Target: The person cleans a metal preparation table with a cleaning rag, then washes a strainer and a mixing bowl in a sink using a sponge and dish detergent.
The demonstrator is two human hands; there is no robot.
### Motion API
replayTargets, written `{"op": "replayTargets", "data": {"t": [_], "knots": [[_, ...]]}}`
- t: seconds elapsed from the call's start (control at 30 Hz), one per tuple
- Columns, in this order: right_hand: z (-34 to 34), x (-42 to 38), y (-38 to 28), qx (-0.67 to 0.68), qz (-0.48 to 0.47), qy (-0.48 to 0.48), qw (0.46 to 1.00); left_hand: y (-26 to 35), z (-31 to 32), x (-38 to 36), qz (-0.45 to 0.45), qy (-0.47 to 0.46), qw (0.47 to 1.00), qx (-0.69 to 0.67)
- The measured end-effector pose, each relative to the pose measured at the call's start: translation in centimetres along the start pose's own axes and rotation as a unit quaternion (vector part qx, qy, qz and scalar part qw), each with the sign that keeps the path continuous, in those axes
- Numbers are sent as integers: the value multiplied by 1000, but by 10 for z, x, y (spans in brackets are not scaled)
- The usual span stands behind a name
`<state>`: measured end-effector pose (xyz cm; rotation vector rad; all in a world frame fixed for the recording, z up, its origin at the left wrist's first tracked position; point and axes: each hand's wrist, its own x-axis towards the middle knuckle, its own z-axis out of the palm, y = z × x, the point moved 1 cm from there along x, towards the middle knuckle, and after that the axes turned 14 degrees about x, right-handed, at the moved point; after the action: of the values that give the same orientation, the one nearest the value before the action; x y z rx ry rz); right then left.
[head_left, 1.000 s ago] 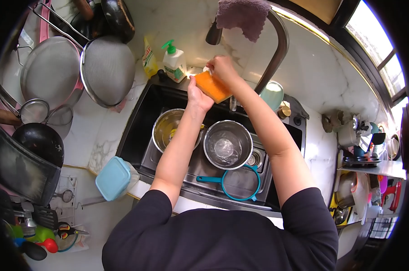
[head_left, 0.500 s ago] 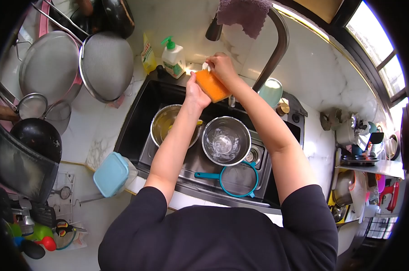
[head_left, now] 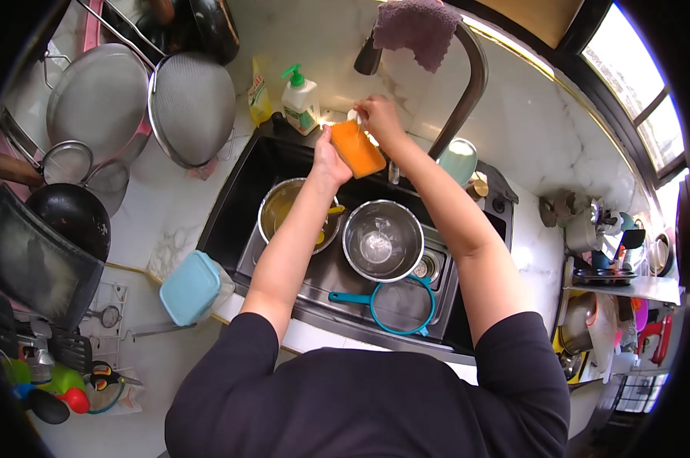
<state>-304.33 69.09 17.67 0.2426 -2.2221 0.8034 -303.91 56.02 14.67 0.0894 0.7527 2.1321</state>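
My left hand (head_left: 332,162) is closed around the lower left edge of an orange sponge (head_left: 358,150), held tilted above the back of the sink. At the sponge's top edge, my right hand (head_left: 381,120) pinches a small white piece (head_left: 354,116), too small and covered to name. Below my hands, a steel bowl (head_left: 378,256) with a wet, shiny inside sits in the sink. Another steel bowl (head_left: 265,223), partly hidden by my left forearm, has a yellow-handled utensil (head_left: 336,210) in it. A teal-rimmed strainer (head_left: 350,298) lies nearer my body.
The dark faucet (head_left: 474,84), draped with a purple cloth (head_left: 419,32), arches above. A green-topped pump bottle (head_left: 300,105) and a yellow pouch (head_left: 258,95) stand behind the sink (head_left: 226,188). A blue-lidded container (head_left: 190,288) is at the left edge; sieves (head_left: 192,111) hang beyond.
The view has shifted slightly. My hands keep almost the same place over the sink, with the sponge still in my left hand and the white piece in my right.
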Motion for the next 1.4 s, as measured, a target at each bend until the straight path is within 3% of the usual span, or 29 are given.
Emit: {"op": "replayTargets", "data": {"t": [0.1, 0.23, 0.33, 0.47, 0.57, 0.67, 0.77, 0.93, 0.97, 1.0, 1.03, 1.1, 1.17, 1.27, 1.3, 1.33, 1.37, 1.4], "knots": [[-2, 18, 5, -29, -4, -83, 996, 5, 5, -3, 18, 12, 1000, 7], [0, 1, 0, -4, -45, 10, 999, 8, 4, 3, 24, 8, 1000, -12], [-2, 15, 8, -24, -36, -66, 997, 8, 5, 2, 12, 26, 1000, 8], [0, 4, 6, 1, 1, -25, 1000, 5, 5, 5, 19, 26, 999, -12], [3, 7, 5, -1, -22, 3, 1000, 8, 4, 4, 5, 11, 1000, 6], [-3, 13, 4, -28, 13, -57, 998, 8, 9, 6, 34, 18, 999, 2], [5, -2, -1, 12, 19, 26, 999, 7, 6, 1, 11, 2, 1000, -9], [-6, 16, -6, -58, 69, -81, 993, -6, -4, 0, 25, -20, 999, -1], [-7, 13, -9, -58, 72, -80, 993, -12, -7, -4, 33, 10, 996, 81], [-9, 6, -13, -15, 32, -5, 999, -19, -12, -10, 38, 42, 985, 162], [-10, -6, -17, 28, -5, 69, 997, -27, -20, -19, 14, 27, 989, 146], [-25, -41, -47, 99, 47, 98, 989, -51, -33, -35, 36, 46, 977, 204], [-34, -91, -71, 197, 135, 138, 961, -73, -38, -50, 60, 92, 961, 253], [-18, -188, -64, 322, 295, 197, 878, -110, -64, -59, -44, 47, 982, 180], [-12, -216, -64, 450, 411, 214, 764, -125, -70, -62, -78, 21, 984, 161], [-9, -240, -67, 559, 507, 227, 616, -129, -42, -81, -142, 52, 980, 125], [-11, -259, -73, 680, 561, 197, 429, -145, -42, -84, -152, 51, 975, 155], [-17, -272, -80, 676, 566, 207, 424, -162, -46, -84, -160, 48, 968, 185]]}}
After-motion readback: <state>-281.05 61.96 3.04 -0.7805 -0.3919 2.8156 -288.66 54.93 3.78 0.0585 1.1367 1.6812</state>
